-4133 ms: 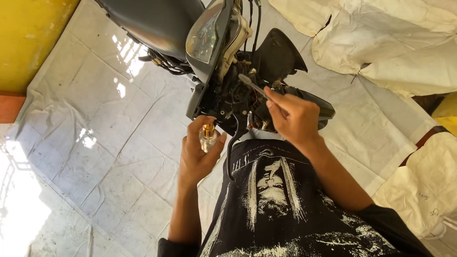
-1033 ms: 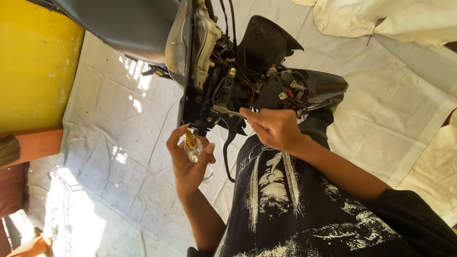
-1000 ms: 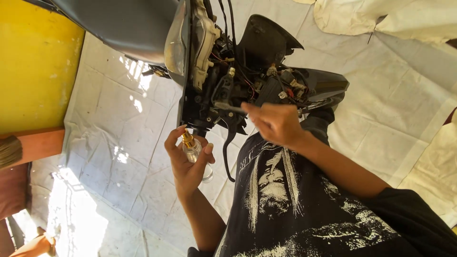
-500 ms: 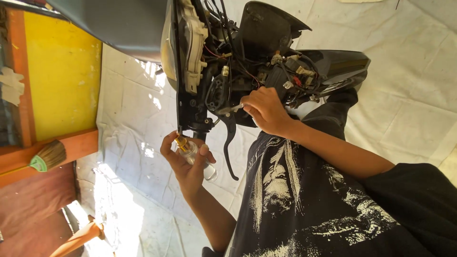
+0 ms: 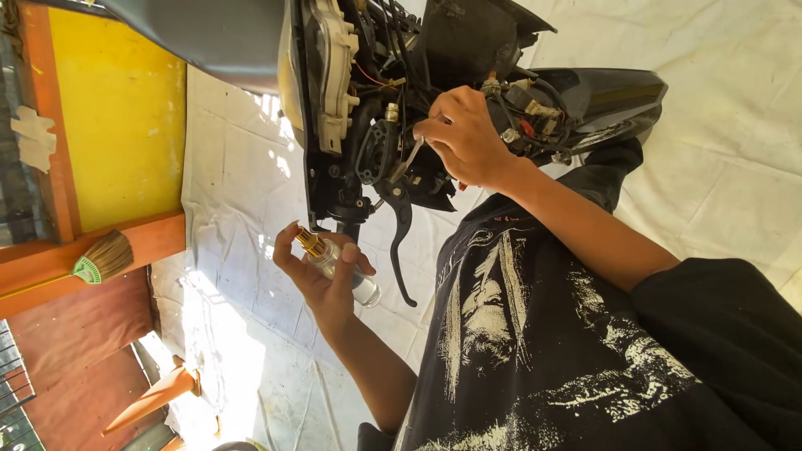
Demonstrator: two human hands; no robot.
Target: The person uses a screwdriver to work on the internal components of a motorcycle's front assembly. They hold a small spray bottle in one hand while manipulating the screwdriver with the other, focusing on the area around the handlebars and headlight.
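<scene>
My left hand [image 5: 322, 280] is closed around a small clear glass bottle [image 5: 338, 267] with a gold cap, held just under the motorcycle's handlebar. Higher up, my right hand [image 5: 464, 142] pinches a thin metal tool [image 5: 408, 160] whose tip rests against the black handlebar bracket [image 5: 376, 154]. The motorcycle front [image 5: 351, 92] has its cover off, with wires and connectors [image 5: 526, 113] exposed. A black brake lever [image 5: 401, 250] hangs between my two hands.
A white tarp [image 5: 242, 209] covers the floor under the bike. At the left are a yellow wall [image 5: 117, 117], an orange wooden rail [image 5: 50, 267] and a small broom [image 5: 104, 259]. My black printed shirt [image 5: 535, 334] fills the lower right.
The view has swung so the yellow wall and broom show more. My right hand has stayed at the handlebar with the tool. The left hand has turned the bottle more sideways.
</scene>
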